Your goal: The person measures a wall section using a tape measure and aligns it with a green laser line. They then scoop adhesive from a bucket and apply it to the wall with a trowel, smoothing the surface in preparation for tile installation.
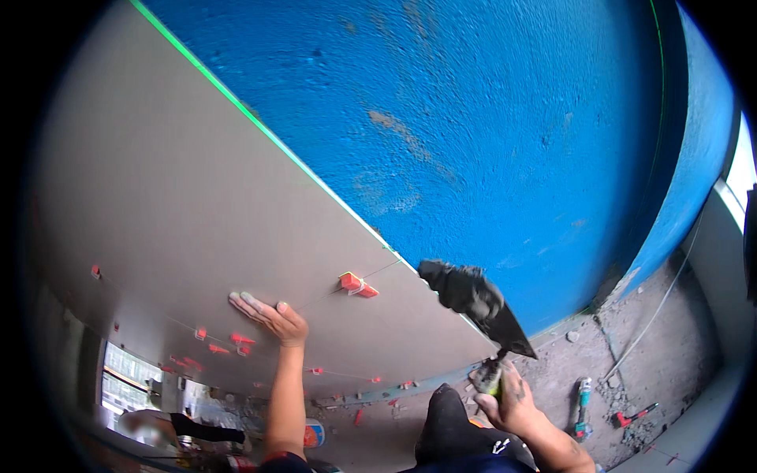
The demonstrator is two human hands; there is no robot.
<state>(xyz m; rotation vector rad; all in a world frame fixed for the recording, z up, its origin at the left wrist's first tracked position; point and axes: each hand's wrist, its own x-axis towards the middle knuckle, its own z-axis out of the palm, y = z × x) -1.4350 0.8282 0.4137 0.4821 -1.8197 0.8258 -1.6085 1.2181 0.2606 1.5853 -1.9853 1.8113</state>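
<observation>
My left hand (276, 319) lies flat with its fingers stretched out on a large grey-brown wall tile (197, 197). It holds nothing. A red tile-levelling wedge (359, 285) sits in its clip on a joint to the right of this hand. My right hand (511, 398) is wrapped round the handle of a trowel (511, 333). Dark grey wet mortar (465, 292) is heaped on the trowel's blade, which is close to the tile's edge. Beyond that edge is the rough blue-coated wall (473, 134).
A green-and-grey power tool (583, 406) and a red hand tool (635, 415) lie on the dusty floor at the right, near a pale cable (654, 311). More red wedges (240, 339) dot the tile joints. A bucket (314, 435) and a bending person (197, 428) are at lower left.
</observation>
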